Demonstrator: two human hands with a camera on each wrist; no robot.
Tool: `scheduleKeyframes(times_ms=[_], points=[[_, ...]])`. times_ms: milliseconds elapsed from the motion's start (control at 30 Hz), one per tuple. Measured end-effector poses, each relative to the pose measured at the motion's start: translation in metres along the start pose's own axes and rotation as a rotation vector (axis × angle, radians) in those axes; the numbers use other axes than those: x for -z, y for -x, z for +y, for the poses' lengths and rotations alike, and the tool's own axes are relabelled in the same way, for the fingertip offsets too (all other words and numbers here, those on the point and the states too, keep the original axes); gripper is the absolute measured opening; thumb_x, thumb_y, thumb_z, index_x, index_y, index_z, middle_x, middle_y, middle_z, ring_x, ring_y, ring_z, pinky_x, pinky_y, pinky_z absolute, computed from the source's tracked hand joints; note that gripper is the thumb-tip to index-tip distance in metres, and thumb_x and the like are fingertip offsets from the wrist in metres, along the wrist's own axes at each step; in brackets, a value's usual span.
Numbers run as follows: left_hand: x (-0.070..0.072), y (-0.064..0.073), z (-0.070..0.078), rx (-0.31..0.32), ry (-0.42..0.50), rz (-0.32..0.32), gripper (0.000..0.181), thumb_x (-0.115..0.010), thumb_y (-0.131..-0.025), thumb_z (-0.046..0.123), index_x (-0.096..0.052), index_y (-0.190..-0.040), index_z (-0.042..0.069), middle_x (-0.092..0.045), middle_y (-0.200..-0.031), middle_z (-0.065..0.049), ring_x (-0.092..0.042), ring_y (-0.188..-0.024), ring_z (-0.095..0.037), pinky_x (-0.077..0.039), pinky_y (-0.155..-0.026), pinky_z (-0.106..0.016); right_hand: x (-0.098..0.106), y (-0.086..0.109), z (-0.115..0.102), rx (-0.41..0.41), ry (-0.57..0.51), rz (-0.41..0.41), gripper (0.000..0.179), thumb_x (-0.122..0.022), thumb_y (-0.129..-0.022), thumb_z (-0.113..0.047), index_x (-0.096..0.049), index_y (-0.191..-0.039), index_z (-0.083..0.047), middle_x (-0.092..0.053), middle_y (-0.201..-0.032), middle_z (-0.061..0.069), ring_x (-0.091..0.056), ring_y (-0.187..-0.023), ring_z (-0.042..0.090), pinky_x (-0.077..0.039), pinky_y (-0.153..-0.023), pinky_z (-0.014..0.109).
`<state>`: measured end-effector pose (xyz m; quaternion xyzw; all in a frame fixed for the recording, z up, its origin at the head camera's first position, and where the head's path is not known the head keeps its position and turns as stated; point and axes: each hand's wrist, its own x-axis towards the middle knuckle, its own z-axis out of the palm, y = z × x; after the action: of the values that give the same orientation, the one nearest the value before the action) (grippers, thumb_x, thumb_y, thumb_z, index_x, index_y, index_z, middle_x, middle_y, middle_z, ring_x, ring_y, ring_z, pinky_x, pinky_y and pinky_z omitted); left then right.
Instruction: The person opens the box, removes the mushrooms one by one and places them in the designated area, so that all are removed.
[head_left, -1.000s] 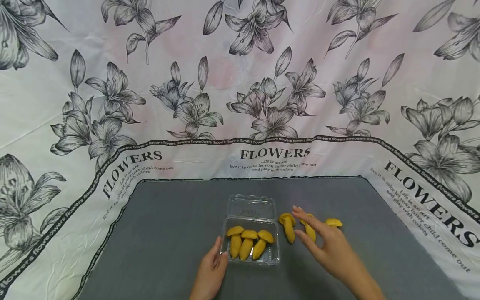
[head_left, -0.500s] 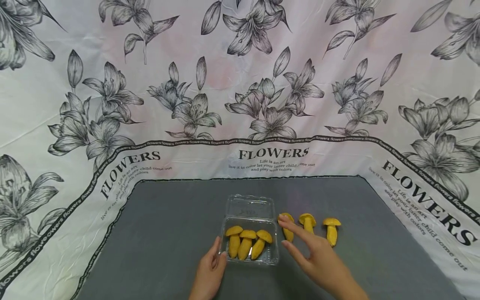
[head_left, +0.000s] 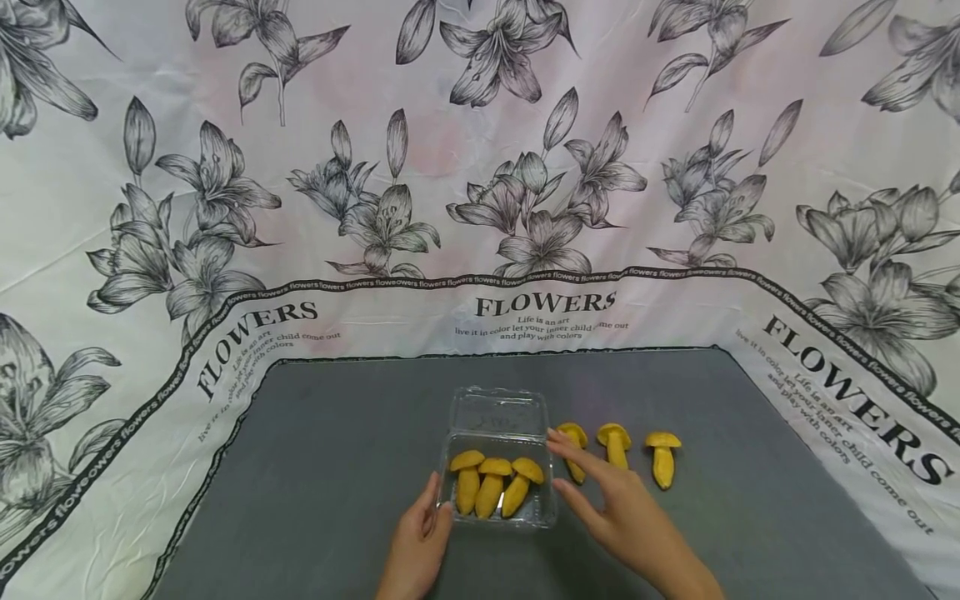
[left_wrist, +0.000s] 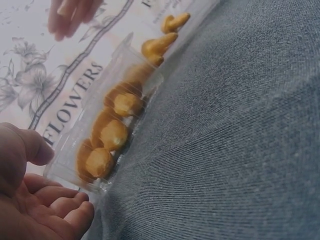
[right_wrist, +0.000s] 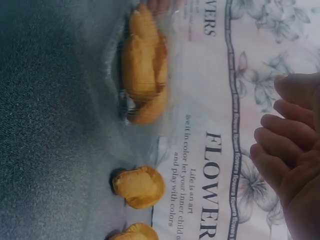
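Note:
A clear plastic clamshell box (head_left: 546, 512) with its lid (head_left: 498, 412) raised stands on the grey table and holds three yellow mushrooms (head_left: 489, 490). My left hand (head_left: 415, 533) holds the box at its near left corner, thumb and fingers about the edge; the left wrist view shows the fingers curled there. Near the box's right wall is my right hand (head_left: 626, 512), fingers spread and nothing in its grasp. Behind that hand a yellow mushroom (head_left: 573, 435) is partly hidden. Further right lie another mushroom (head_left: 615, 437), partly covered by the hand, and one in full view (head_left: 663, 458).
The grey tabletop (head_left: 322, 450) extends on both sides of the box. White cloth (head_left: 390, 321) printed with flowers and lettering rises along the back and sides of the table.
My right hand has moved left from over the loose mushrooms to the box's right side, uncovering the rightmost mushroom. The left hand has stayed at the box.

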<state>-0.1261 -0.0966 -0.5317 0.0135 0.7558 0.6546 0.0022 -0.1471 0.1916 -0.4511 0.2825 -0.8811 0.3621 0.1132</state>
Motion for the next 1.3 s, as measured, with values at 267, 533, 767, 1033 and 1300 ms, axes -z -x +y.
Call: scheduleKeyframes(times_ms=[267,533,767,1033,1300], points=[[-0.001,0.001,0.002,0.006,0.002,0.009,0.062,-0.058,-0.11,0.014,-0.031,-0.158,-0.016,-0.03,-0.163,-0.035,-0.034,-0.15,-0.049,-0.044,-0.116,-0.047,-0.012,-0.014,0.008,-0.031,0.044,-0.083,0.06,-0.075,-0.101,-0.016,-0.054,-0.155,-0.026,-0.052,-0.16,0.003,-0.051,-0.054,-0.004,-0.054,-0.064,0.022],[0.0,0.002,0.003,-0.002,-0.002,0.007,0.063,-0.058,-0.111,0.015,-0.03,-0.158,-0.016,-0.028,-0.163,-0.035,-0.033,-0.15,-0.05,-0.043,-0.116,-0.048,-0.015,-0.022,0.01,-0.064,0.039,-0.151,0.057,-0.074,-0.102,-0.02,-0.053,-0.156,-0.022,-0.05,-0.162,0.006,-0.023,-0.042,-0.003,-0.044,-0.048,0.02],[-0.001,0.001,0.001,0.003,-0.012,0.007,0.063,-0.058,-0.111,0.015,-0.03,-0.158,-0.016,-0.029,-0.163,-0.035,-0.034,-0.149,-0.049,-0.044,-0.115,-0.048,-0.023,-0.025,0.011,-0.066,0.075,-0.188,0.057,-0.073,-0.103,-0.021,-0.052,-0.157,-0.018,-0.047,-0.164,0.007,-0.052,-0.051,-0.003,-0.059,-0.066,0.028],[0.0,0.0,-0.001,0.018,-0.023,0.007,0.063,-0.058,-0.111,0.017,-0.03,-0.158,-0.016,-0.029,-0.163,-0.036,-0.036,-0.149,-0.05,-0.047,-0.114,-0.048,-0.037,-0.03,0.017,0.018,0.161,-0.194,0.051,-0.074,-0.102,-0.016,-0.058,-0.149,-0.007,-0.059,-0.152,0.016,-0.06,-0.063,-0.004,-0.06,-0.064,0.025],[-0.001,-0.001,0.0,0.025,-0.012,0.009,0.064,-0.059,-0.11,0.016,-0.031,-0.158,-0.016,-0.03,-0.162,-0.036,-0.038,-0.147,-0.05,-0.048,-0.113,-0.047,-0.045,-0.033,0.022,-0.002,0.302,-0.199,0.049,-0.08,-0.096,-0.013,-0.064,-0.142,-0.005,-0.065,-0.146,0.013,-0.075,-0.109,0.026,-0.064,-0.072,0.029]])
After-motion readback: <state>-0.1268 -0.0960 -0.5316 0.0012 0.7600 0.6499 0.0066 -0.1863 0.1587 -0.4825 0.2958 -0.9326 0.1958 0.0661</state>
